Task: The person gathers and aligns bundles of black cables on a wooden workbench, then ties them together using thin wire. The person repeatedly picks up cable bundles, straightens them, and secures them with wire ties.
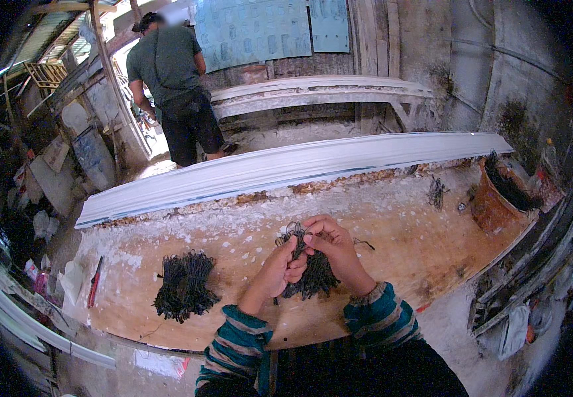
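Note:
My left hand [277,270] is closed around a small bunch of thin, dark looped strands [294,233], whose loops stick up above the fingers. My right hand [336,246] pinches at the same bunch with thumb and forefinger, close against the left fingertips. Below and between the hands, partly hidden by them, a larger bundle of the black strands [317,276] shows over the wooden tabletop [392,264]. To the left lies another thick black bundle [186,284], tied near its middle. Whether the strands are cord or wire I cannot tell.
A long white moulding [286,169] runs along the table's far side. At the right stands an orange-brown pot [495,205] of dark strands, near a small loose clump [437,192]. A red cutter-like tool [94,283] lies left. A person [174,86] stands beyond, facing away.

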### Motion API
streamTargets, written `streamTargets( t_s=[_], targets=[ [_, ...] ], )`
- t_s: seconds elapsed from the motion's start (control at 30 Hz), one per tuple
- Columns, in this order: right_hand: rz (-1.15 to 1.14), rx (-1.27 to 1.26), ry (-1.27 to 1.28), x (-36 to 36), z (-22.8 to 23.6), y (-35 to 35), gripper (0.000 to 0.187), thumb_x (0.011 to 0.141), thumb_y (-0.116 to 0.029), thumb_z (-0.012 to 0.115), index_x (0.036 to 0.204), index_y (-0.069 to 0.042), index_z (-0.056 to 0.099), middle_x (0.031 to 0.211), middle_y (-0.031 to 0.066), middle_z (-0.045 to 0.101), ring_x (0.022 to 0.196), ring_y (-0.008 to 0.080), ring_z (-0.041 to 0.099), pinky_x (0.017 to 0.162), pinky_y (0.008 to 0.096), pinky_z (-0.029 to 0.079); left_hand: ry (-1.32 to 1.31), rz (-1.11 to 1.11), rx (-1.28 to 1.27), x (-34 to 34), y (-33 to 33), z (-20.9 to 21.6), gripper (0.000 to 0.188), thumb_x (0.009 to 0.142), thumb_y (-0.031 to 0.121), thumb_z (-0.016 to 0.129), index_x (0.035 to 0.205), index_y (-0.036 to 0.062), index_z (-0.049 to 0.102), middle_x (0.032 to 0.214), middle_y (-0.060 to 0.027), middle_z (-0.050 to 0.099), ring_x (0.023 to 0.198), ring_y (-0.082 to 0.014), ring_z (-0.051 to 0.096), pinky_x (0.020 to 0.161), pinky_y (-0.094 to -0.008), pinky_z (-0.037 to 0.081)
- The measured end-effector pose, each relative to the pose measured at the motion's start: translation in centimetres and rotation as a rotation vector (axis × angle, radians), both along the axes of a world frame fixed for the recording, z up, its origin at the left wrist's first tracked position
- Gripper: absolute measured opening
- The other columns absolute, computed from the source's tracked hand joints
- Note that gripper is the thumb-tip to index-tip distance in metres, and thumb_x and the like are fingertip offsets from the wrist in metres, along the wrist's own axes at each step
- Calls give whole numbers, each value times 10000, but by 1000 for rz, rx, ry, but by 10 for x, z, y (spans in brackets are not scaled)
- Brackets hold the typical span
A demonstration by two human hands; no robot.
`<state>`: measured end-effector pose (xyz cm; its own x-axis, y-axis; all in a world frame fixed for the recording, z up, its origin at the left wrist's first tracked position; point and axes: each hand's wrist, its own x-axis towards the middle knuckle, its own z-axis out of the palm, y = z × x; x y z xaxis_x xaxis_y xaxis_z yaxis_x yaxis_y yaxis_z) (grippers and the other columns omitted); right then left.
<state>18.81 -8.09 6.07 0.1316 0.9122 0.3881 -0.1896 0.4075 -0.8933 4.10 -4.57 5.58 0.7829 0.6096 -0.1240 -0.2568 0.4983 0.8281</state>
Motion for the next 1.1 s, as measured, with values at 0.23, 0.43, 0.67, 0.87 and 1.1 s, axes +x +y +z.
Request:
streamTargets(
  t_s=[0.23, 0.43, 0.67, 0.87, 1.1],
  targets=[
    [44, -60, 212, -4, -3, 2, 41, 815, -36, 596, 802, -36, 556, 862, 25, 536, 646, 66, 479, 543, 202, 373, -105, -65, 34, 2, 3, -5, 574, 923, 540, 243, 952, 32, 507, 579, 74, 293, 440, -26, 222, 391, -172, 187],
    [-4, -118, 146, -5, 0, 0, 40, 833, -63, 586, 809, -45, 560, 696, -11, 526, 603, 49, 453, 521, 188, 343, 35, 1, 97, 6, -2, -6, 505, 933, 505, 279, 962, 55, 506, 595, 70, 310, 469, -26, 242, 407, -164, 192],
    [-21, -147, 93, -4, 2, -2, 71, 855, -111, 578, 846, -41, 578, 698, -20, 537, 621, 53, 471, 560, 197, 374, 88, 35, 220, 6, -4, -8, 353, 921, 427, 419, 888, 84, 497, 611, 74, 330, 496, -35, 260, 427, -180, 206],
    [-217, -86, 114, -7, 4, 6, 141, 883, -160, 549, 915, -29, 589, 725, -17, 552, 676, 56, 479, 643, 196, 398, -13, 251, 168, 4, 7, -18, 301, 921, 416, 429, 829, 133, 474, 598, 75, 307, 478, -39, 262, 412, -196, 204],
    [-91, -82, -676, 21, -24, 15, 177, 826, -183, 618, 942, -50, 629, 734, 7, 573, 692, 98, 538, 628, 247, 432, -449, 508, -108, -33, 55, -23, 230, 925, 360, 438, 827, 160, 493, 578, 60, 305, 443, -47, 240, 372, -198, 213]
  ],
)
